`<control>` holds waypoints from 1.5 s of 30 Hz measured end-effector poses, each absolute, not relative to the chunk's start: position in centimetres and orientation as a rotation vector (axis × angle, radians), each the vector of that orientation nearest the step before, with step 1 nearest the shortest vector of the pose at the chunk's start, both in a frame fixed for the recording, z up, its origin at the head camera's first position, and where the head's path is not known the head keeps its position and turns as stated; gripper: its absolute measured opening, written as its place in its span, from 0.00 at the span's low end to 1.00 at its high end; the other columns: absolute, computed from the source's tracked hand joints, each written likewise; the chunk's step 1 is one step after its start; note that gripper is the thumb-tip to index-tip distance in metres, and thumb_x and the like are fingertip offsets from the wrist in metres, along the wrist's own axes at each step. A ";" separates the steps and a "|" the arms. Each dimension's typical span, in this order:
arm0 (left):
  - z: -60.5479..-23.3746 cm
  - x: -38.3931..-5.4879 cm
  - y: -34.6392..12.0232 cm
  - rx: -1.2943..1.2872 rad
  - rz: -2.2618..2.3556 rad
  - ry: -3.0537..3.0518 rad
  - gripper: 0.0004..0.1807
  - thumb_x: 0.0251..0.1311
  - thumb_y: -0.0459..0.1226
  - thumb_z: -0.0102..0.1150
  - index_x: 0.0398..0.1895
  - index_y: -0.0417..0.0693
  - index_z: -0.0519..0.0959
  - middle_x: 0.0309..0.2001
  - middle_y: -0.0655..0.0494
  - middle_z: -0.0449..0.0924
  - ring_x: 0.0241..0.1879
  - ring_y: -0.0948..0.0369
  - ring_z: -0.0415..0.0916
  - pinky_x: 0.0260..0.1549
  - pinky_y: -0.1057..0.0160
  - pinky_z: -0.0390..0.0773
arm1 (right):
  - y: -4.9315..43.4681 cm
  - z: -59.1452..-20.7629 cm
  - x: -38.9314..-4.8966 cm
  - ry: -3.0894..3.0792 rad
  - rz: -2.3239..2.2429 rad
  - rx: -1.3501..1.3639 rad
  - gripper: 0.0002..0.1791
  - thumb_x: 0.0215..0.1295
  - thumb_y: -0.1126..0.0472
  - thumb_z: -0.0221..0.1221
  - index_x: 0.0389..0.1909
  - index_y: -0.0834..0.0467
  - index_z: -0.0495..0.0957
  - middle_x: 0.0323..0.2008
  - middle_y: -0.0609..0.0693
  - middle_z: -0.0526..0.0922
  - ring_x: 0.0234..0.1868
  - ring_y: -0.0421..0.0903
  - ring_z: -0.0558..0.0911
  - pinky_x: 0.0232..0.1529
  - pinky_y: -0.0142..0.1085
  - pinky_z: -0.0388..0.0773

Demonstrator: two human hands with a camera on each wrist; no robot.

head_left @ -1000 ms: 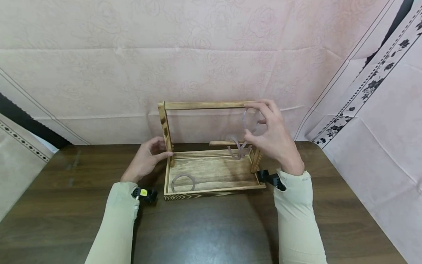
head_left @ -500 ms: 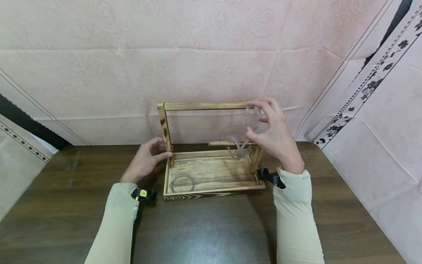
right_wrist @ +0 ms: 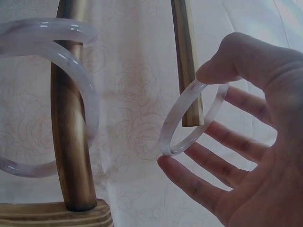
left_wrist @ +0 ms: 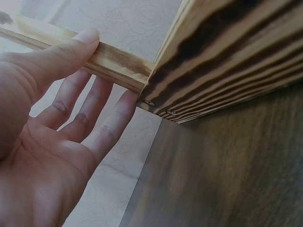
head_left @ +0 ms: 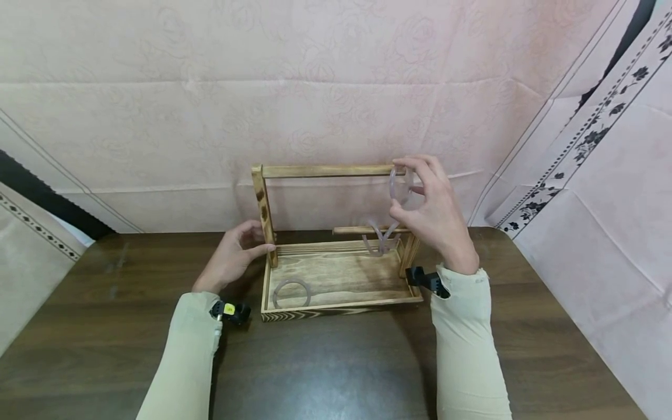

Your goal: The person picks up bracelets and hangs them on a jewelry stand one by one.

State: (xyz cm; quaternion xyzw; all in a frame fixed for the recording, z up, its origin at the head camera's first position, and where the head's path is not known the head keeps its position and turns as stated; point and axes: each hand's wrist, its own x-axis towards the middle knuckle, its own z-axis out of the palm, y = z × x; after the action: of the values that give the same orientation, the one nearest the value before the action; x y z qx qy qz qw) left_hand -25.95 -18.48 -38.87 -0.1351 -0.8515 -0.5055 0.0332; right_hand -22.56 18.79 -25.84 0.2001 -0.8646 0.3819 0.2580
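Note:
A wooden stand has a tray base, an upper bar and a shorter lower bar. My left hand grips its left post, thumb on the near side and fingers behind in the left wrist view. Up at the right, my right hand pinches a pale lilac bangle between thumb and fingers. The upper bar's free end shows within the bangle's opening. Other bangles hang on the lower bar, their rings crossing. One more bangle lies in the tray's front left corner.
The stand sits on a dark brown wooden table, near its far edge. A pale flowered cloth hangs close behind it. The stand's short right post rises beside my right wrist camera.
My right hand and the bangle have shifted very slightly right at the upper bar's free end. My left hand stays on the post; the other bangles stay put.

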 end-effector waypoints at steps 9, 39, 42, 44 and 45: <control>-38.9 -25.9 -18.4 -0.412 -1.554 -2.628 0.16 0.64 0.37 0.69 0.52 0.46 0.78 0.50 0.48 0.83 0.50 0.54 0.79 0.51 0.57 0.76 | 18.5 -26.0 -23.1 -2.336 1.060 0.548 0.37 0.49 0.73 0.67 0.65 0.53 0.75 0.65 0.52 0.70 0.63 0.48 0.72 0.60 0.51 0.79; -38.8 -26.0 -18.4 -0.418 -1.555 -2.625 0.16 0.64 0.38 0.69 0.52 0.46 0.79 0.49 0.47 0.83 0.47 0.56 0.79 0.48 0.62 0.76 | 17.1 -26.1 -24.2 -2.302 1.096 0.629 0.38 0.48 0.75 0.67 0.65 0.56 0.74 0.66 0.54 0.69 0.66 0.50 0.71 0.61 0.50 0.80; -38.8 -25.9 -18.4 -0.421 -1.556 -2.622 0.16 0.64 0.38 0.69 0.52 0.46 0.79 0.48 0.47 0.83 0.47 0.56 0.79 0.48 0.62 0.76 | 17.0 -26.0 -24.2 -2.302 1.106 0.631 0.38 0.48 0.75 0.66 0.65 0.56 0.74 0.66 0.54 0.69 0.66 0.50 0.71 0.61 0.50 0.79; -38.8 -25.9 -18.5 -0.421 -1.552 -2.622 0.16 0.64 0.38 0.69 0.52 0.45 0.79 0.48 0.47 0.83 0.47 0.57 0.79 0.48 0.62 0.76 | 16.9 -26.0 -24.3 -2.301 1.107 0.631 0.38 0.49 0.75 0.66 0.65 0.56 0.74 0.66 0.53 0.69 0.66 0.50 0.71 0.61 0.50 0.79; -38.8 -25.9 -18.5 -0.417 -1.549 -2.623 0.15 0.64 0.38 0.69 0.52 0.46 0.79 0.48 0.47 0.83 0.47 0.57 0.79 0.47 0.62 0.76 | 16.9 -26.0 -24.3 -2.299 1.109 0.633 0.38 0.49 0.75 0.66 0.65 0.56 0.74 0.66 0.53 0.69 0.67 0.50 0.71 0.61 0.50 0.79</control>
State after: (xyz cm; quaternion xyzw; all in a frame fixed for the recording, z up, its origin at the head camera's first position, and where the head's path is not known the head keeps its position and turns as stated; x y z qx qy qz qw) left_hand -25.91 -18.52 -38.81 -0.1355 -0.8526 -0.5035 0.0332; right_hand -24.28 16.88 -26.00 0.2328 -0.8457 0.4080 0.2533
